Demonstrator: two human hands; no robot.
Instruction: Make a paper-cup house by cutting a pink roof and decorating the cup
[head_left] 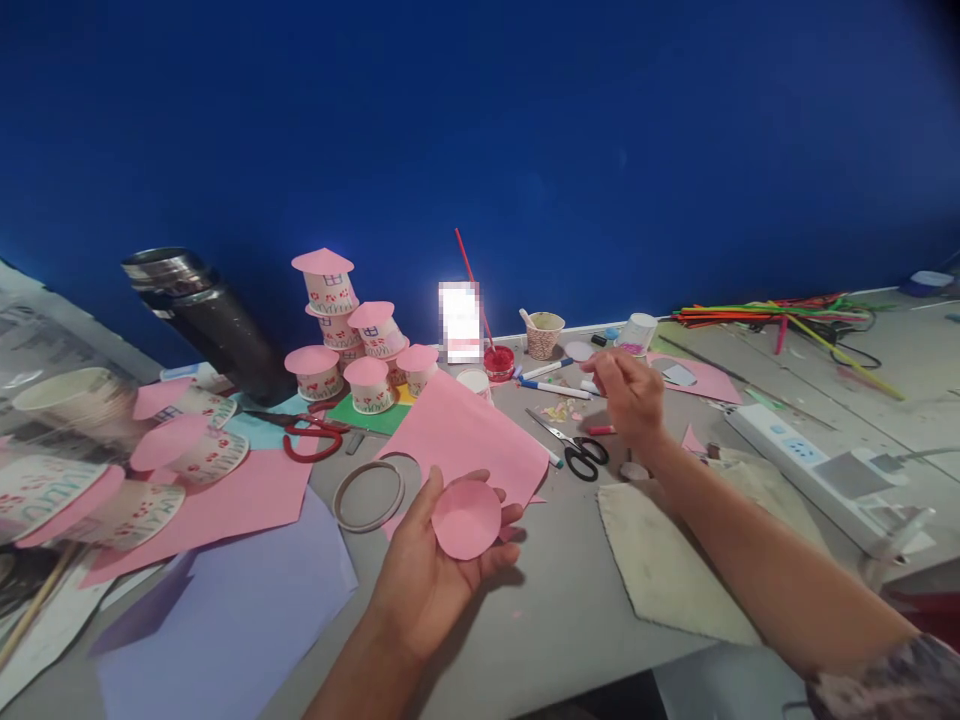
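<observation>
My left hand point(442, 560) holds a pink paper circle point(466, 520) across its palm, with the thumb at its edge and the fingers partly spread beneath. My right hand point(628, 392) is raised over the markers at the back, its fingers curled together. A pale round disc point(578, 351) shows right at those fingertips; whether they grip it I cannot tell. Beyond my left hand lies a pink paper sheet point(476, 440), beside a ring of tape point(368, 495). Black-handled scissors point(586, 455) lie between the sheet and my right forearm, near a blue-capped marker point(555, 388).
Paper cups with pink cone roofs point(330, 290) stand stacked at the back left, by a black flask point(217, 325). Red-handled scissors point(311, 435), purple paper point(232, 620), a red pot point(498, 364), a cloth point(675, 560) and a power strip point(810, 470) lie around.
</observation>
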